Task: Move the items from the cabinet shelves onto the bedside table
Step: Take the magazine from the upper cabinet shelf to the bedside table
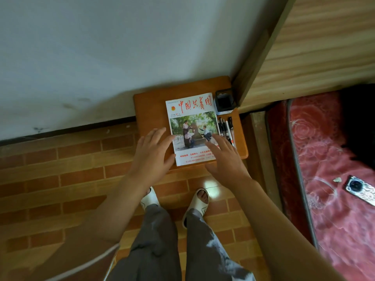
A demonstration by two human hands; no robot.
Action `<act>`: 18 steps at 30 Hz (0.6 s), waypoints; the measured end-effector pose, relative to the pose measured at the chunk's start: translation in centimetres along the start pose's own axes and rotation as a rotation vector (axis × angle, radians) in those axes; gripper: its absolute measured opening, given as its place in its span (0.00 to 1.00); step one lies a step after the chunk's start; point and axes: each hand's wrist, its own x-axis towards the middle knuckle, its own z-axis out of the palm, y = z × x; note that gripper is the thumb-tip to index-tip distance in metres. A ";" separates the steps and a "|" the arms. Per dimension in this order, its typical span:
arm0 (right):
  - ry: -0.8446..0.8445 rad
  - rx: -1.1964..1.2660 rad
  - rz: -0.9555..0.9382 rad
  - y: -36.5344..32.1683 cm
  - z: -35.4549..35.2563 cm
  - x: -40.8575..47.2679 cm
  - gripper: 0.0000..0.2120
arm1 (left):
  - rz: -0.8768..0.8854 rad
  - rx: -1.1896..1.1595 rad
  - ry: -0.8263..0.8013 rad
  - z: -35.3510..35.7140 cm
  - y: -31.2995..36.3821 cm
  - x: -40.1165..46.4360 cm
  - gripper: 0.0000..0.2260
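Observation:
A magazine (191, 118) with red Chinese title and a photo cover lies flat on the small orange-brown bedside table (150, 104). Several pens (226, 126) lie side by side along its right edge. A black mesh pen holder (224, 101) stands at the table's back right corner. My left hand (152, 153) hovers with straight, spread fingers over the magazine's left edge. My right hand (225, 157) hovers the same way over its lower right corner. Neither hand holds anything. The cabinet is out of view.
A white wall (101, 57) runs behind the table. A wooden headboard (314, 47) and a bed with a red floral mattress (334, 179) stand to the right, with a phone (360, 189) lying on it. My feet in white slippers stand on brick-pattern floor (60, 179).

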 end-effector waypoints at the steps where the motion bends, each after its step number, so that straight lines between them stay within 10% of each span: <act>1: 0.008 0.010 -0.004 -0.9 -1.0 -0.9 0.37 | -0.024 -0.008 0.016 -1.3 0.5 -1.0 0.27; 18: 0.109 -0.058 -0.108 -18.8 -16.0 -13.1 0.31 | -0.179 -0.018 0.277 -22.5 0.1 -19.5 0.27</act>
